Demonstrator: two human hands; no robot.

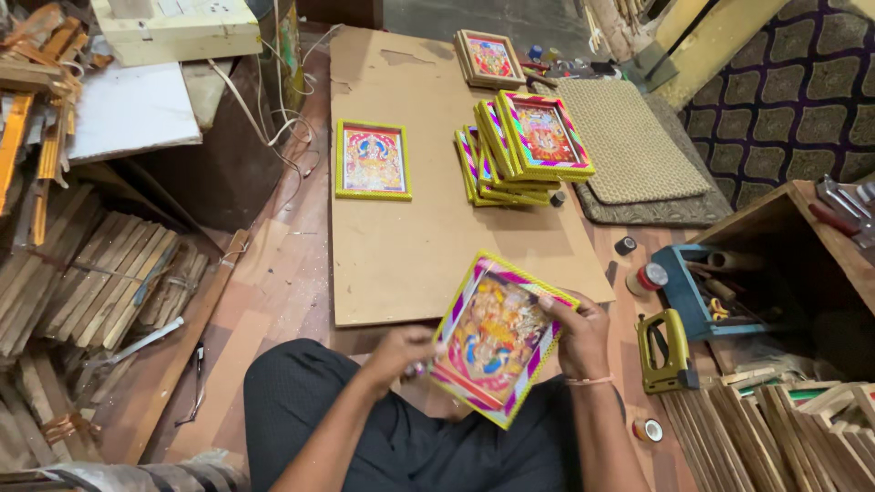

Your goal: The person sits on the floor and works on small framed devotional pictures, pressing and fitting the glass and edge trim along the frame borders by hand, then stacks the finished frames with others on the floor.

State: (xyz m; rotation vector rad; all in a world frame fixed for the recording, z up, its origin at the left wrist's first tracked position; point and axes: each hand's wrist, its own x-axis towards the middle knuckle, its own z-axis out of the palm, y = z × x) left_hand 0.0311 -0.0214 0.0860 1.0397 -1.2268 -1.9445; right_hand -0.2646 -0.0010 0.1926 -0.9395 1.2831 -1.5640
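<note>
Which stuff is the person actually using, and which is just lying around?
In use: framed picture, held by left hand and right hand; stack of frames; single frame; board.

Lying about: staple gun, tape rolls, mat, wood strips.

The framed picture (497,337) has a yellow frame striped pink and purple; the staple gun (663,351) is olive-yellow; the tool tray (679,282) is blue.

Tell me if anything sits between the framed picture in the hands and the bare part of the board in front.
Nothing visible does. Left hand and right hand hold the framed picture at the board's near edge. The single frame and the stack of frames lie farther back.
</note>
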